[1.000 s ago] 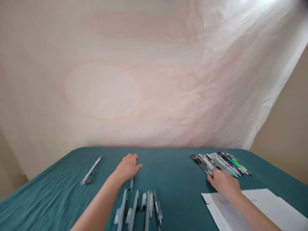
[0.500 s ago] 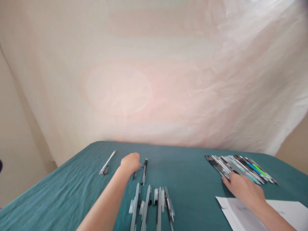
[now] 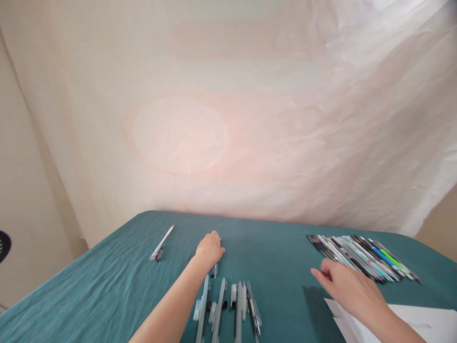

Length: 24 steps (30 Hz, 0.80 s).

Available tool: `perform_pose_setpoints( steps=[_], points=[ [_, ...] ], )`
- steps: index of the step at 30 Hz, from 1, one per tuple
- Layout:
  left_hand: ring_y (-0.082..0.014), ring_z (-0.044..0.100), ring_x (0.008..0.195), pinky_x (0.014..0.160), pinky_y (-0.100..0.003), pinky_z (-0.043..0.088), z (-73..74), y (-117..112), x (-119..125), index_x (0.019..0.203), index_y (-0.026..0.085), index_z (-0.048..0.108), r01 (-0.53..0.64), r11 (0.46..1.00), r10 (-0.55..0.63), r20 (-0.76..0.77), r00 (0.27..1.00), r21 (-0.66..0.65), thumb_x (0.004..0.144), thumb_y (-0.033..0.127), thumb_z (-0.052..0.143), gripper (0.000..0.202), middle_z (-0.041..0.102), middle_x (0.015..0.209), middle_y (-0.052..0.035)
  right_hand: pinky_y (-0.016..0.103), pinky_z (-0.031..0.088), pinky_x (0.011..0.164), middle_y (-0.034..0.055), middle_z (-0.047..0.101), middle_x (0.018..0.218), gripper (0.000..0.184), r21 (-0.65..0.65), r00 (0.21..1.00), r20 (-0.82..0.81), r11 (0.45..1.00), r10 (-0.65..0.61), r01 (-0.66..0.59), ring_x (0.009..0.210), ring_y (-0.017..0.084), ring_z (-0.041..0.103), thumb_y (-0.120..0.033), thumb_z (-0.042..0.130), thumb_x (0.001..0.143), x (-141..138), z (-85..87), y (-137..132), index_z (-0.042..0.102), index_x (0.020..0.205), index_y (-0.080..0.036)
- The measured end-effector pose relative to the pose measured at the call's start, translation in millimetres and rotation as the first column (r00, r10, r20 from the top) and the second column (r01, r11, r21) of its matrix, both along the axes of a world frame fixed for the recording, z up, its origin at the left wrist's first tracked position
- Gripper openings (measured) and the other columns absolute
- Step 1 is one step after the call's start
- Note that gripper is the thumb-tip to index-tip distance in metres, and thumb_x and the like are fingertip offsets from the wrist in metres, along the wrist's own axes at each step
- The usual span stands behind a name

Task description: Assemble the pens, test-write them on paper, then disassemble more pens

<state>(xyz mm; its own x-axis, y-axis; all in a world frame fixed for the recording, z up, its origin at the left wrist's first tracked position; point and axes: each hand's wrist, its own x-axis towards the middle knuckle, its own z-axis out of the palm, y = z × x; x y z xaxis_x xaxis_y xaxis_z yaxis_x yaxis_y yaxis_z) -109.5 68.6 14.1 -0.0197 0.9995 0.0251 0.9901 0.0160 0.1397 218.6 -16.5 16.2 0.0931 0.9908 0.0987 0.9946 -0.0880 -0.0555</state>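
My left hand [image 3: 210, 248] is over a dark pen [image 3: 214, 271] lying on the teal cloth, its fingers curled down around the pen's upper part. Most of that pen is hidden beneath the hand. My right hand [image 3: 353, 286] hovers above the cloth, thumb apart from the fingers and nothing visible in it. Just beyond it lies a wide row of pens [image 3: 367, 257], mostly grey, black and white, with a blue and a green one. Closer to me, several clear-bodied pens [image 3: 238, 309] with caps lie in small groups.
A white pen [image 3: 163, 242] lies at the far left with a small dark cap [image 3: 159, 254] beside it. White paper sheets [image 3: 424, 319] lie at the front right, under my right forearm. A pale hanging sheet [image 3: 250, 119] closes off the table's back.
My left hand has moved right, onto the dark pen it was beside. My right hand has come away from the pen row, toward me and left, its thumb spreading.
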Motion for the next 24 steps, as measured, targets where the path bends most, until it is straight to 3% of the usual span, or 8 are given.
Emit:
perform_pose_setpoints(
  steps=[7, 12, 18, 24],
  points=[
    [-0.022, 0.061, 0.084, 0.068, -0.024, 0.044, -6.0, 4, -2, 0.081, 0.012, 0.061, 0.029, 0.998, -0.028, 0.024, 0.999, -0.048, 0.063, 0.016, 0.053, 0.02, 0.065, 0.088, -0.014, 0.024, 0.023, 0.048, -0.0011, 0.061, 0.062, 0.025, 0.04, 0.966, -0.122, 0.973, 0.23, -0.226, 0.056, 0.017, 0.056, -0.038, 0.041, 0.08, -45, 11.0, -14, 0.05, 0.063, -0.023],
    [-0.023, 0.062, 0.08, 0.063, -0.025, 0.045, -4.5, 3, 1, 0.078, 0.013, 0.062, 0.034, 0.997, -0.031, 0.039, 0.999, -0.064, 0.059, 0.015, 0.054, 0.02, 0.066, 0.081, -0.013, 0.024, 0.025, 0.052, -0.0018, 0.062, 0.064, 0.02, 0.112, 0.919, -0.168, 0.933, 0.357, -0.342, 0.059, 0.016, 0.056, -0.033, 0.044, 0.08, -73, -0.5, -17, 0.05, 0.064, -0.023],
    [-0.0242, 0.061, 0.086, 0.071, -0.027, 0.043, -1.0, 1, 5, 0.08, 0.011, 0.062, 0.062, 0.996, -0.057, 0.085, 0.995, -0.057, 0.066, 0.01, 0.048, 0.021, 0.065, 0.087, -0.0166, 0.024, 0.028, 0.054, -0.0012, 0.061, 0.065, 0.019, 0.124, 0.901, -0.218, 0.927, 0.374, -0.355, 0.06, 0.015, 0.056, -0.027, 0.042, 0.081, -78, -24.2, -16, 0.05, 0.065, -0.022],
    [-0.0234, 0.06, 0.084, 0.069, -0.027, 0.042, 0.5, 3, 1, 0.079, 0.011, 0.062, 0.069, 0.992, -0.046, 0.202, 0.978, -0.107, 0.07, 0.014, 0.048, 0.017, 0.065, 0.086, -0.0159, 0.022, 0.032, 0.057, -0.0021, 0.058, 0.065, 0.021, 0.205, 0.823, -0.322, 0.883, 0.468, -0.422, 0.059, 0.013, 0.053, -0.027, 0.04, 0.083, -76, -31.5, -16, 0.05, 0.066, -0.021]
  ],
)
